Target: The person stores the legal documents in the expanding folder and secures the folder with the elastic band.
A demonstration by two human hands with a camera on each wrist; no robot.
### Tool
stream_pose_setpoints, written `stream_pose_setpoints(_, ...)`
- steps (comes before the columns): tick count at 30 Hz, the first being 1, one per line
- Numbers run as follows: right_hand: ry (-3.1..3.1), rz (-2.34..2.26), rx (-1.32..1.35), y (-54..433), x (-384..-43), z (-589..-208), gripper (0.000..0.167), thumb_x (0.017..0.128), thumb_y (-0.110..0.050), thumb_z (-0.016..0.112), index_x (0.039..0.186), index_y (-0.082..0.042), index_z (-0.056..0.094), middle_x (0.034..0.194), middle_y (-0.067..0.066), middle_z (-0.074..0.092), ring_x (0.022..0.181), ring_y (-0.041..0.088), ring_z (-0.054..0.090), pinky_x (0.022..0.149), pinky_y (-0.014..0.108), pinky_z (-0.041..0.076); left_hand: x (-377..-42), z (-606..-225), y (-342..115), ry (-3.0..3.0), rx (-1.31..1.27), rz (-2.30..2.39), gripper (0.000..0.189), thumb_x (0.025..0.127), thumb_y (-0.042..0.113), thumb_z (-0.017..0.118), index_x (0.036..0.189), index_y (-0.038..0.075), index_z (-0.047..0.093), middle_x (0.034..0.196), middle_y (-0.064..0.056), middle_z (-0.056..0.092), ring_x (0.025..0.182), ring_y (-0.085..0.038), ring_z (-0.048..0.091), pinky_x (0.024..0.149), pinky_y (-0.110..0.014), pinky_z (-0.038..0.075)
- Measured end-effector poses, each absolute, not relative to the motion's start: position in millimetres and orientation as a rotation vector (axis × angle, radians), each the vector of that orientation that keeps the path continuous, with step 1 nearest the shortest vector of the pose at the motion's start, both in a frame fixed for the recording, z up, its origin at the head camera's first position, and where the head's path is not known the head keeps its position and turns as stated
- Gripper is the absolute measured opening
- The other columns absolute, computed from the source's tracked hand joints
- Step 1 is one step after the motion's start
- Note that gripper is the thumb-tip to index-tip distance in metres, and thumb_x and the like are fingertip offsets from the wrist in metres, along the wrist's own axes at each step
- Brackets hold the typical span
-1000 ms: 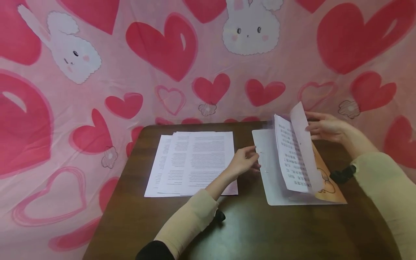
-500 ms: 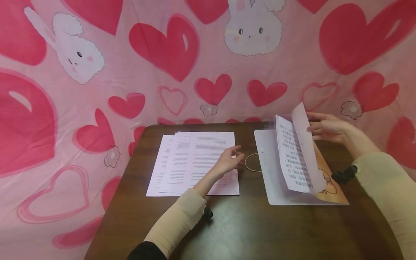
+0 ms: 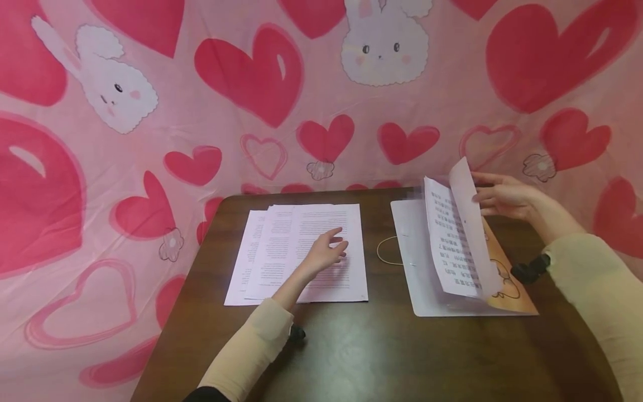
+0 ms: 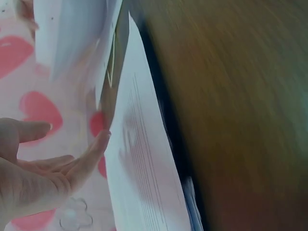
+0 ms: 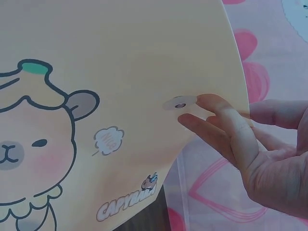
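My left hand (image 3: 325,254) hovers over the stack of printed sheets (image 3: 273,251), fingers relaxed with nothing between them. In the left wrist view, that hand (image 4: 43,168) is beside the top sheet (image 4: 139,163). To the right lies a document folder (image 3: 409,268), its cover raised and printed pages (image 3: 447,245) standing inside. My right hand (image 3: 507,195) pinches the raised cover at its outer edge. Seen from the right wrist, the cover's outside (image 5: 144,53) is orange with a cartoon capybara. Fingertips of my right hand (image 5: 255,154) are by a round button (image 5: 179,103).
A thin elastic loop (image 3: 379,251) sticks out from the folder's left edge onto the dark wooden table (image 3: 361,346). Behind the table hangs a pink cloth (image 3: 226,100) with hearts and rabbits. Each wrist wears a small black device (image 3: 529,269).
My left hand has moved left from the folder's left edge to above the printed sheets, leaving the elastic loop in sight. The right hand and the raised cover have stayed put.
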State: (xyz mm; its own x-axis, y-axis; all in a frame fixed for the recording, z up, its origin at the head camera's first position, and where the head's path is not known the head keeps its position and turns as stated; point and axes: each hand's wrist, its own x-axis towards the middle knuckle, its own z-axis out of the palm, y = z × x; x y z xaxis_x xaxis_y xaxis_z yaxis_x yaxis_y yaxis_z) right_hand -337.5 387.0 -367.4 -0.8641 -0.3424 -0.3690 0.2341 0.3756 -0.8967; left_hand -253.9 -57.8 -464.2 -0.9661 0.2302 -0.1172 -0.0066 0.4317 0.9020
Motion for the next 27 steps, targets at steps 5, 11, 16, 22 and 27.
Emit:
stream_pose_setpoints(5, 2.109, -1.538, -0.096, 384.2, -337.6, -364.4, 0.087, 0.112, 0.000, 0.043, 0.172, -0.007, -0.019, 0.110, -0.026, 0.058, 0.103, -0.003, 0.066, 0.090, 0.026, 0.063, -251.2, -461.0, -84.9, 2.478, 0.141, 1.546, 0.063, 0.112, 0.017, 0.059, 0.166, -0.007, 0.037, 0.158, -0.039, 0.054, 0.119, -0.048, 0.077, 0.095, -0.047, 0.068)
stream_pose_setpoints(11, 2.128, -1.519, -0.092, 384.5, -337.5, -364.5, 0.086, 0.112, 0.000, 0.043, 0.172, -0.007, -0.018, 0.124, -0.016, 0.058, 0.103, -0.003, 0.066, 0.090, 0.025, 0.063, -248.7, -459.2, -110.4, 2.508, 0.058, 1.545, 0.062, 0.113, 0.018, 0.058, 0.167, -0.005, 0.037, 0.159, -0.038, 0.053, 0.123, -0.047, 0.076, 0.099, -0.048, 0.067)
stream_pose_setpoints(16, 2.121, -1.528, -0.092, 386.4, -337.3, -366.8, 0.085, 0.112, 0.001, 0.042, 0.172, -0.007, -0.018, 0.118, -0.020, 0.059, 0.102, -0.003, 0.067, 0.090, 0.025, 0.064, -246.4, -463.7, -126.8, 2.514, -0.022, 1.538, 0.064, 0.112, 0.021, 0.058, 0.168, -0.003, 0.037, 0.161, -0.037, 0.052, 0.125, -0.047, 0.074, 0.102, -0.048, 0.066)
stream_pose_setpoints(22, 2.113, -1.546, -0.094, 384.9, -337.6, -368.4, 0.087, 0.111, 0.002, 0.044, 0.173, -0.007, -0.016, 0.111, -0.024, 0.060, 0.102, -0.002, 0.068, 0.089, 0.026, 0.065, -246.7, -470.2, -143.3, 2.533, -0.060, 1.515, 0.065, 0.113, 0.022, 0.057, 0.168, -0.004, 0.035, 0.163, -0.038, 0.049, 0.130, -0.049, 0.071, 0.104, -0.049, 0.065)
stream_pose_setpoints(27, 2.135, -1.527, -0.103, 382.8, -338.6, -370.7, 0.088, 0.111, 0.001, 0.047, 0.174, -0.009, -0.015, 0.121, -0.017, 0.060, 0.103, -0.001, 0.069, 0.091, 0.026, 0.064, -245.0, -469.0, -154.2, 2.540, -0.072, 1.491, 0.066, 0.113, 0.023, 0.056, 0.169, -0.004, 0.033, 0.164, -0.039, 0.046, 0.133, -0.050, 0.069, 0.107, -0.051, 0.063)
